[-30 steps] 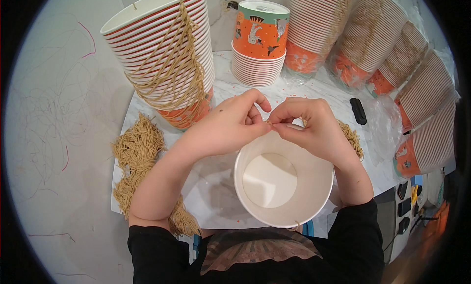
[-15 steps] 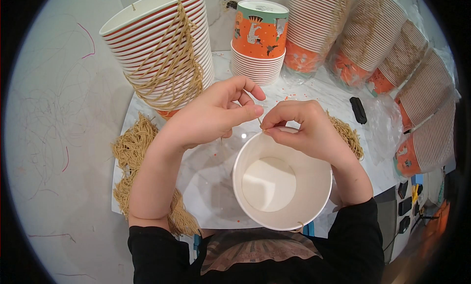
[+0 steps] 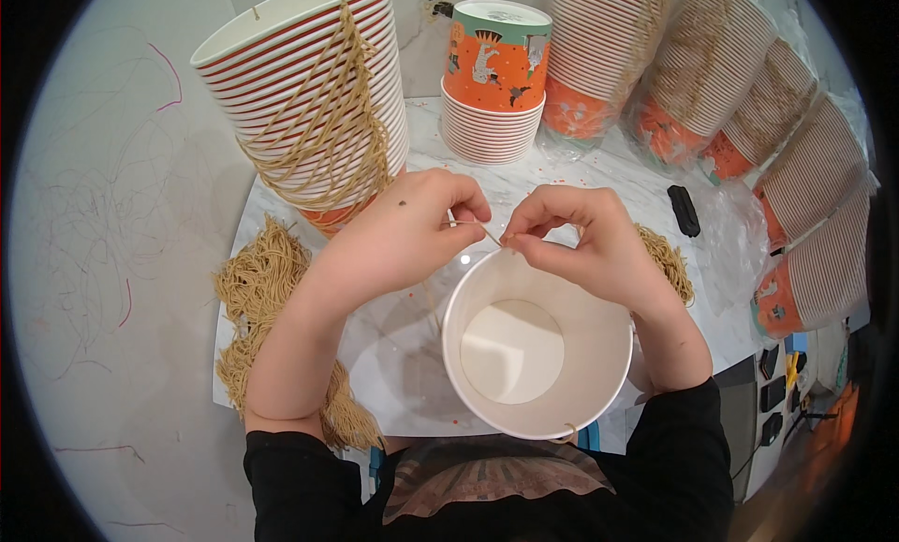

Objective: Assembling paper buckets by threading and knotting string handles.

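Note:
A white paper bucket (image 3: 590, 355) stands before me with its open mouth up. At its far rim, my right hand (image 3: 571, 226) pinches the tan string (image 3: 493, 237) close to the edge. My left hand (image 3: 426, 226) lies just left of it, fingers curled, with the string running taut from its fingertips to the right hand's. A loose length of string hangs below the left hand. Another bit of string (image 3: 567, 434) shows at the bucket's near rim. Whether the string passes through a hole under my right fingers is hidden.
Tan string bundles (image 3: 257, 271) lie at left, another (image 3: 667, 266) beyond my right wrist. A tall bucket stack draped with string (image 3: 318, 102) leans at back left. Orange and green buckets (image 3: 496, 74) stand behind; wrapped stacks (image 3: 693, 65) line the right. A black object (image 3: 684, 211) lies nearby.
My left hand has moved slightly down and left, its fingers going from spread to curled on the string. My right hand keeps its pinch at the rim.

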Motion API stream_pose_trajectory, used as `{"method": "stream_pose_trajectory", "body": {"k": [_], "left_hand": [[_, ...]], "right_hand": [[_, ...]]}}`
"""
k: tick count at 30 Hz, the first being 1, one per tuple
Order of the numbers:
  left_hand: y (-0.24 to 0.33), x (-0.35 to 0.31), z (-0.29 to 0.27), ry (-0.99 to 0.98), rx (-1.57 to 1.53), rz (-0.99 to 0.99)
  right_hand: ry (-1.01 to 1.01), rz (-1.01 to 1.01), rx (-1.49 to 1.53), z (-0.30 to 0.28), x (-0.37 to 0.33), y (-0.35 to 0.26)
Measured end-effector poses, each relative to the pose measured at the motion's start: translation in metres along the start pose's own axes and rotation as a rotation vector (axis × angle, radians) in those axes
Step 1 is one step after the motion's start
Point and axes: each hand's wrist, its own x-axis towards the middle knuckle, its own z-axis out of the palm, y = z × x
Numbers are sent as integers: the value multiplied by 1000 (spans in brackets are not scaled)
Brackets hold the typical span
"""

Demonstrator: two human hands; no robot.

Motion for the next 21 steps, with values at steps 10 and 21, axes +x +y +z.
{"method": "stream_pose_trajectory", "body": {"k": [10, 21], "left_hand": [[7, 0, 3, 26, 71, 45], [7, 4, 6, 32, -14, 27]], "right_hand": [[98, 166, 48, -3, 0, 2], [105, 172, -114, -3, -1, -3]]}}
